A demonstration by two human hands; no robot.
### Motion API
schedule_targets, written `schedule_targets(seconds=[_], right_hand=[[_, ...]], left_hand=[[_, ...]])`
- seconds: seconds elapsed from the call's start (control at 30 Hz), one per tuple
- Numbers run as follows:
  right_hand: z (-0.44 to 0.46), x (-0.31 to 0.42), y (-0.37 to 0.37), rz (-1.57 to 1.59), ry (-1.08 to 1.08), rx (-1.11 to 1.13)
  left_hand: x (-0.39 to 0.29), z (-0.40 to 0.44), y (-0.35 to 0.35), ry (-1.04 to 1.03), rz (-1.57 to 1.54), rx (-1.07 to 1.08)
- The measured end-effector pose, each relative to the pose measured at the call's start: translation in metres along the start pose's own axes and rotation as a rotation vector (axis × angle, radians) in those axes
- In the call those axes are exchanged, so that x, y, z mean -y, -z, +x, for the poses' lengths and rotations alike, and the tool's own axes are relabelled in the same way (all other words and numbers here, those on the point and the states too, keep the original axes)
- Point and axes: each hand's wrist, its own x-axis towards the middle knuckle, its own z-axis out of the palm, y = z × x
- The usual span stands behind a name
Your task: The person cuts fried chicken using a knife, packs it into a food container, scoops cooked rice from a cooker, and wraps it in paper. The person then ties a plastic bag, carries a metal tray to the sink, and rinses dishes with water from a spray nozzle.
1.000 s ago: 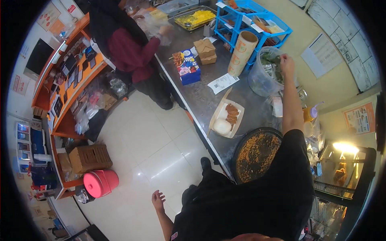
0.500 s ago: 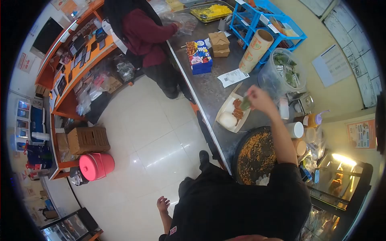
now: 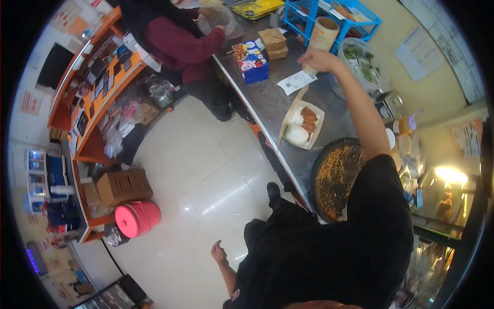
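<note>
My right hand (image 3: 320,61) reaches over the counter, in front of the lower part of a printed cardboard tube (image 3: 325,31). Its fingers point left, loosely bent and apart, with nothing visible in them; whether they touch the tube I cannot tell. Just below lies a printed receipt (image 3: 297,82). Nearer me is an open paper food box (image 3: 317,135), holding a white mound (image 3: 297,135) that looks like rice and brown sauced pieces (image 3: 309,118). My left hand (image 3: 218,251) hangs free above the floor, index finger extended, holding nothing.
A large round dark tray (image 3: 321,198) of orange-brown crumbs sits near my right arm. Behind the box stand a blue printed carton (image 3: 252,64), brown boxes (image 3: 273,42), blue racks (image 3: 298,19) and a clear tub (image 3: 355,64). A co-worker (image 3: 177,44) handles a plastic bag (image 3: 218,23).
My right hand has moved from the food box up to the cardboard tube. The green item it held is no longer visible in it. The view has shifted slightly.
</note>
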Motion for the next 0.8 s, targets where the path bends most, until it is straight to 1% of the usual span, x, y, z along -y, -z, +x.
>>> schedule_targets(seconds=[0.03,0.07,0.1,0.13,0.2,0.27,0.3,0.33,0.37,0.4,0.43,0.47,0.5,0.53,0.57,0.6,0.63,0.67,0.7,0.77,0.8], right_hand=[[-0.052,0.027,0.016,-0.144,-0.032,0.082],[-0.081,-0.016,-0.002,-0.135,0.045,0.057],[-0.133,0.014,0.015,-0.112,-0.273,0.239],[-0.172,-0.005,0.01,-0.193,-0.348,0.272],[-0.253,-0.031,0.009,-0.147,-0.617,0.229],[-0.319,-0.053,0.009,-0.082,-0.823,0.16],[-0.342,-0.057,0.006,-0.05,-0.916,0.126],[-0.358,-0.06,0.0,-0.046,-0.915,0.101],[-0.371,-0.064,-0.006,-0.05,-0.908,0.072],[-0.385,-0.065,-0.005,-0.059,-0.897,0.044],[-0.388,-0.041,-0.007,0.08,-0.834,-0.055],[-0.378,0.013,-0.01,0.253,-0.787,-0.118],[-0.368,0.066,-0.014,0.428,-0.738,-0.173],[-0.358,0.096,-0.033,0.73,-0.526,-0.097],[-0.344,0.123,-0.061,0.857,-0.327,-0.042],[-0.329,0.153,-0.1,0.755,-0.026,-0.054],[-0.314,0.192,-0.143,0.797,0.086,-0.04],[-0.312,0.234,-0.184,0.776,0.179,-0.107],[-0.297,0.259,-0.225,0.783,0.356,0.046],[-0.314,0.308,-0.29,0.235,0.342,-0.402],[-0.321,0.312,-0.3,0.253,0.304,-0.425]], left_hand=[[0.005,-0.005,0.002,0.039,-0.038,-0.015],[0.027,-0.002,0.003,0.083,-0.064,-0.045],[0.057,0.002,0.002,0.09,-0.199,-0.085],[0.078,0.006,-0.003,0.096,-0.334,-0.117],[0.086,0.005,-0.012,0.066,-0.28,-0.059],[0.067,0.008,-0.007,0.086,-0.146,0.048],[0.047,0.016,-0.003,0.124,-0.045,0.122],[0.028,0.026,-0.006,0.159,0.051,0.197],[0.011,0.032,-0.016,0.074,0.095,0.244],[-0.01,0.039,-0.028,0.067,0.152,0.29],[-0.039,0.039,-0.045,0.044,0.206,0.367],[-0.059,0.049,-0.063,0.099,0.17,0.472],[-0.084,0.044,-0.085,0.065,0.129,0.569],[-0.124,0.019,-0.111,-0.006,0.055,0.669],[-0.146,0.006,-0.133,-0.068,-0.069,0.831],[-0.172,-0.019,-0.158,-0.126,-0.175,0.893],[-0.196,-0.049,-0.178,-0.189,-0.279,0.958],[-0.218,-0.082,-0.191,-0.113,-0.474,1.03],[-0.228,-0.107,-0.196,-0.033,-0.672,1.1],[-0.22,-0.126,-0.196,0.072,-0.92,1.36],[-0.224,-0.139,-0.179,0.191,-0.951,1.342]])
